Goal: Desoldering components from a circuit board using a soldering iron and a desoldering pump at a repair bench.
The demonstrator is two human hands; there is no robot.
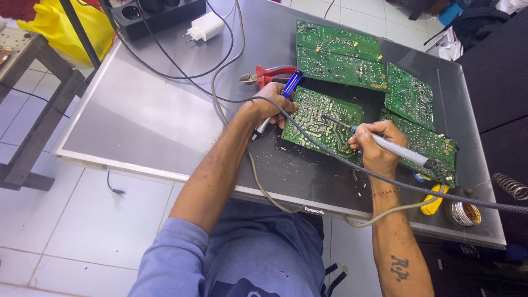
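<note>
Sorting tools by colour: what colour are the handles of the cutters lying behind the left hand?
Red, on the cutters; the head view shows them best.

Circuit board [324, 122] on panel [165, 110]; pliers [267, 74] behind it, more boards [338, 55] behind and right.

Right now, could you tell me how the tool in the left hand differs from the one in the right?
The blue tool in the left hand points away from the board, while the soldering iron in the right hand has its tip on the green circuit board. The iron trails a cable; the blue tool shows none. Both are slim.
</note>
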